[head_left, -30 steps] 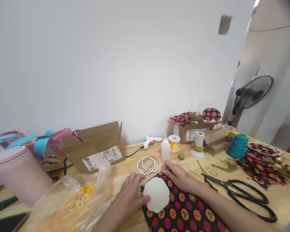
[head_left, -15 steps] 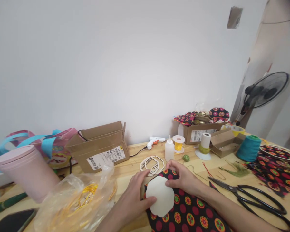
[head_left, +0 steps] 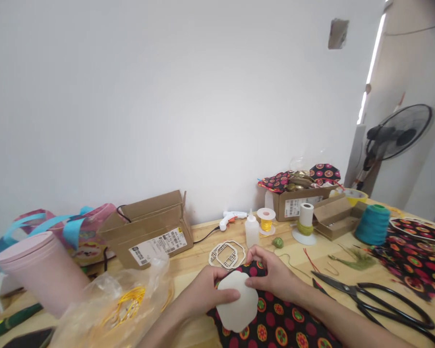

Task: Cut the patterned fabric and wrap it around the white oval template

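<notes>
while both hands, left hand [head_left: 203, 292] and right hand [head_left: 273, 275], pinch the white scalloped card [head_left: 237, 300] on the dotted fabric [head_left: 275, 319], it seems the fabric edge is being folded over, needing firm pressing next.

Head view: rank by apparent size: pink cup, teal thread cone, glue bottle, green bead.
1. pink cup, though it is nearest the camera, which inflates it
2. teal thread cone
3. glue bottle
4. green bead

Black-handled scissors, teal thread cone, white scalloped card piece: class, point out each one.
Black-handled scissors [head_left: 395, 303]: head view, on the black handle loops.
Teal thread cone [head_left: 372, 225]: head view, on its wound side.
White scalloped card piece [head_left: 238, 300]: head view, on its flat face.
</notes>
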A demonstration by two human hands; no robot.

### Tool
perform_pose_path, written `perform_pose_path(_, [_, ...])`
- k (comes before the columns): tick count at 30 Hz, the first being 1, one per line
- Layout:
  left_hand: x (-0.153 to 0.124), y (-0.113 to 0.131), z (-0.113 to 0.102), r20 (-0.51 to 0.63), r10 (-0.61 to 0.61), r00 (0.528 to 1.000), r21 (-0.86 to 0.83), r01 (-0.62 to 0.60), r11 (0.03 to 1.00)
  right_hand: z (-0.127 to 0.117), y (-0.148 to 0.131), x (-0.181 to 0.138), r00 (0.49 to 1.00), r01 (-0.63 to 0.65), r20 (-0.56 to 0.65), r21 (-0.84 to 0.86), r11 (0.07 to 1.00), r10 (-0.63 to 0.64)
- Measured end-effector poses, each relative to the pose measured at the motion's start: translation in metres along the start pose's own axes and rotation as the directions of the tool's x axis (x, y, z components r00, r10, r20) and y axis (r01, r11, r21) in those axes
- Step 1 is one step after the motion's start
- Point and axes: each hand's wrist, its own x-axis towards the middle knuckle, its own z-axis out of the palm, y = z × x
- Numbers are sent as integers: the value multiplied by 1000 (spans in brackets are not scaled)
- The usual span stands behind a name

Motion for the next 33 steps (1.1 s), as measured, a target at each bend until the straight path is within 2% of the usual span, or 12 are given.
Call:
perform_pose_path(5, [14,7,-2,61,-106,992,92,100,991,-2,-2,0,1000,-4,-15,-16,1000,4])
perform_pose_path(9, [19,9,-5,114,-182,977,94,171,981,-4,1,1,1000,10,-18,-43,999,-10])
perform_pose_path(14, [12,16,-3,100,-209,973,40,206,978,-9,4,2,997,66,-38,-108,992,-70])
perform_pose_path(18, [-5,29,-4,71,-178,981,-29,181,983,-14,-13,-6,981,177,-38,-197,964,-188])
perform_pose_path(21, [-18,34,-9,21,-153,988,-80,154,985,-12,-30,-14,935,354,114,-352,867,-335])
perform_pose_path(23, [-26,33,-12,-29,-153,988,-208,144,967,-8,-37,-19,902,428,271,-465,775,-335])
perform_pose_path(25, [-32,27,-14,-133,-183,974,-416,112,902,-3,-38,-23,892,441,369,-580,685,-262])
perform_pose_path(28, [-41,16,-12,-284,-281,917,-625,45,780,2,-35,-31,898,432,392,-696,574,-201])
perform_pose_path(30, [-44,10,-4,-303,-344,889,-724,20,690,5,-35,-38,915,401,340,-689,604,-218])
perform_pose_path(33, [-44,6,17,-295,-395,870,-886,-94,455,16,-35,-49,938,345,204,-626,699,-281])
